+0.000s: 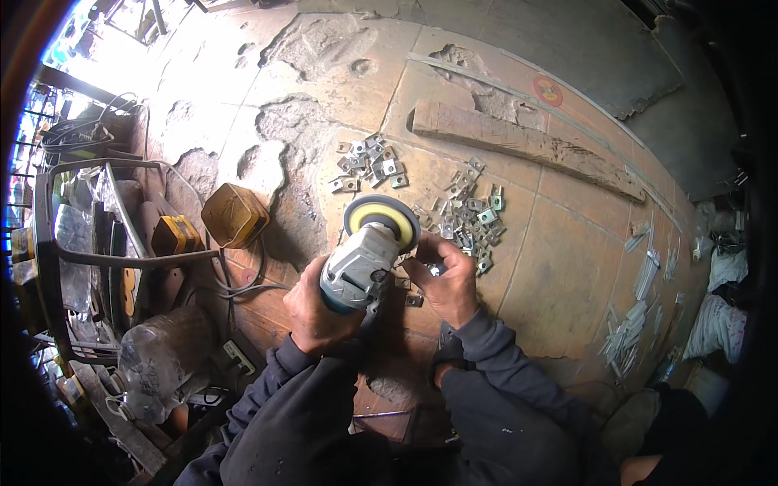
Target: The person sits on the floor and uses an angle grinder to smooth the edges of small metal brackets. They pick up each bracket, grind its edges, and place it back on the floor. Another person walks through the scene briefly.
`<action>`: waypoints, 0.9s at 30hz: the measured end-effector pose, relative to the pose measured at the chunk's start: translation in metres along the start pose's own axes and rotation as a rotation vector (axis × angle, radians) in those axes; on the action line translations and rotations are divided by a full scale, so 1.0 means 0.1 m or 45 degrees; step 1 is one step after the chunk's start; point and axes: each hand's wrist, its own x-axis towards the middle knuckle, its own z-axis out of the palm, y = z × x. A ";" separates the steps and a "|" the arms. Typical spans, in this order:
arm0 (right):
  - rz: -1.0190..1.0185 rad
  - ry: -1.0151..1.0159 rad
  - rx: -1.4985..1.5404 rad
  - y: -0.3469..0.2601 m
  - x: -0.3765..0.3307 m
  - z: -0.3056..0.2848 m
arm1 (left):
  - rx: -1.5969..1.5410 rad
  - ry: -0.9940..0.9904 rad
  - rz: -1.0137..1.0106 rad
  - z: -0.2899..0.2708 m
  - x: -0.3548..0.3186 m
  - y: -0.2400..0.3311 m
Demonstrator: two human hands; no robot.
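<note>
My left hand [311, 317] is wrapped round the body of a grey and teal angle grinder [356, 266]. Its round disc [389, 209], with a yellow and dark face, points up and away from me. Close beside the disc's right edge, my right hand [450, 285] has thumb and fingers pinched on a small metal bracket, mostly hidden by the fingers. Past the disc lies a loose pile of small bent metal brackets with holes [374, 160]. A second, larger pile of brackets [466, 212] spreads out just beyond my right hand. A few more brackets [414, 300] lie between my hands.
A long wooden beam [527, 147] lies across the worn tile floor [519, 324]. To the left stand a yellow container [233, 215], a metal frame [150, 261], cables and a clear plastic bottle [162, 356]. Thin metal strips [626, 334] and a white sack [716, 330] are at right.
</note>
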 end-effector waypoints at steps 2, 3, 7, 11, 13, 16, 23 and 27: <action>-0.031 0.022 -0.060 0.00 0.00 0.01 | 0.015 -0.020 0.025 -0.01 0.01 0.01; -0.045 0.031 -0.068 0.00 0.00 0.03 | 0.022 -0.030 0.037 -0.01 0.02 0.01; -0.030 0.008 -0.133 -0.03 -0.02 0.04 | 0.057 -0.030 0.031 0.01 0.02 0.01; -0.024 0.015 -0.132 -0.03 -0.03 0.05 | 0.020 -0.039 0.016 0.01 0.01 -0.01; -0.051 0.028 -0.127 -0.01 -0.03 0.06 | -0.024 -0.055 -0.005 0.01 0.00 -0.02; -0.004 0.038 -0.093 0.00 -0.03 0.05 | -0.080 -0.085 -0.046 0.00 -0.02 -0.03; 0.062 -0.005 -0.082 -0.05 -0.03 0.03 | -0.042 -0.127 -0.083 0.01 -0.05 -0.06; 0.066 0.012 0.019 -0.03 -0.02 0.04 | -0.175 -0.143 -0.148 0.01 -0.05 -0.06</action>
